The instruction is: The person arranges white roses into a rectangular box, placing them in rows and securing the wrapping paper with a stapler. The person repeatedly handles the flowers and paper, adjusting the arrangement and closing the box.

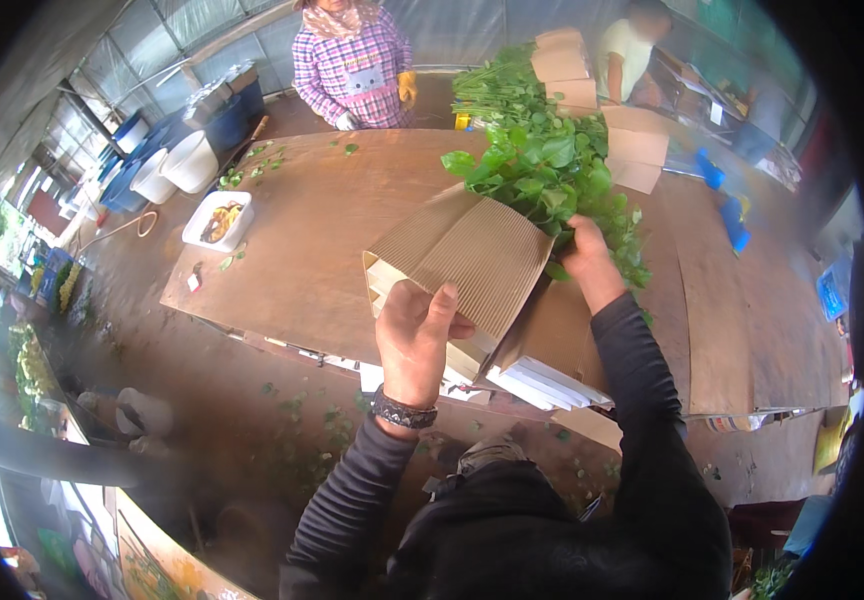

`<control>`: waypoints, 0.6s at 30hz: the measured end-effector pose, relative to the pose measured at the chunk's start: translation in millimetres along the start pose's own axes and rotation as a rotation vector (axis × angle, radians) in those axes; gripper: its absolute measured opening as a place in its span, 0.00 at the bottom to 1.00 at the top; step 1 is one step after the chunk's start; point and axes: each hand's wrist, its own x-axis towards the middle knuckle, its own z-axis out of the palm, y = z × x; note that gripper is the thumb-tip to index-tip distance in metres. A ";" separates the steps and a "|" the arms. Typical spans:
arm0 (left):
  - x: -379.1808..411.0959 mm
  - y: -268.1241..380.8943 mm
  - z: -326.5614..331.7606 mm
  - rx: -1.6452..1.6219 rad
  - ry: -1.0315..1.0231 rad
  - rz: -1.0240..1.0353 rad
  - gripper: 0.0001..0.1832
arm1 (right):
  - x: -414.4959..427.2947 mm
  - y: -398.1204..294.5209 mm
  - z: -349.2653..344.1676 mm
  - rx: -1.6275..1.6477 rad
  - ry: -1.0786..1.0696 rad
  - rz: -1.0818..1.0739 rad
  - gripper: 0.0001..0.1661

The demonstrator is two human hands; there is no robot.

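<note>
A corrugated cardboard wrap (pixel 462 259) stands tilted over the front edge of the wooden table (pixel 304 225), curved around the near end of a bundle of leafy green stems (pixel 537 172). My left hand (pixel 420 330) is at the wrap's lower near edge, thumb up and fingers curled at the cardboard; its exact hold is hard to tell. My right hand (pixel 589 251) grips the leafy bundle at the wrap's right upper corner, its fingertips hidden in the leaves. Below the right forearm lies a stack of folded cardboard and white sheets (pixel 552 375).
A white tub (pixel 219 221) and loose leaves lie on the table's left. More cardboard-wrapped bundles (pixel 570 94) lie at the far side. A person in a checked top (pixel 353 67) stands across the table; another person (pixel 627 56) is at the back right. Buckets (pixel 189 161) stand left.
</note>
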 end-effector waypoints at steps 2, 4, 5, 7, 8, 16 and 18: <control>-6.0 5.5 -8.8 -0.034 0.005 -0.015 0.14 | -10.7 -2.5 7.2 -0.051 0.034 -0.041 0.15; -17.0 5.7 -20.7 -0.067 0.009 -0.012 0.14 | -29.2 -3.0 21.1 -0.115 -0.008 -0.091 0.16; -24.0 4.3 -29.6 -0.059 0.022 -0.015 0.14 | -42.7 -7.7 29.2 -0.268 0.101 -0.165 0.26; -44.9 -2.0 -53.8 -0.068 0.032 0.035 0.14 | -87.1 -22.0 40.1 -0.482 0.267 -0.186 0.53; -55.5 -8.0 -68.2 -0.034 0.083 0.022 0.13 | -117.4 -25.8 43.8 -0.554 0.135 -0.359 0.54; -170.6 -86.2 -156.0 -0.087 0.467 -0.232 0.11 | -278.4 85.4 122.2 -0.378 -1.270 -0.658 0.22; -203.4 -93.2 -160.1 -0.099 0.533 -0.178 0.13 | -301.1 141.6 133.6 -0.573 -1.401 -0.083 0.44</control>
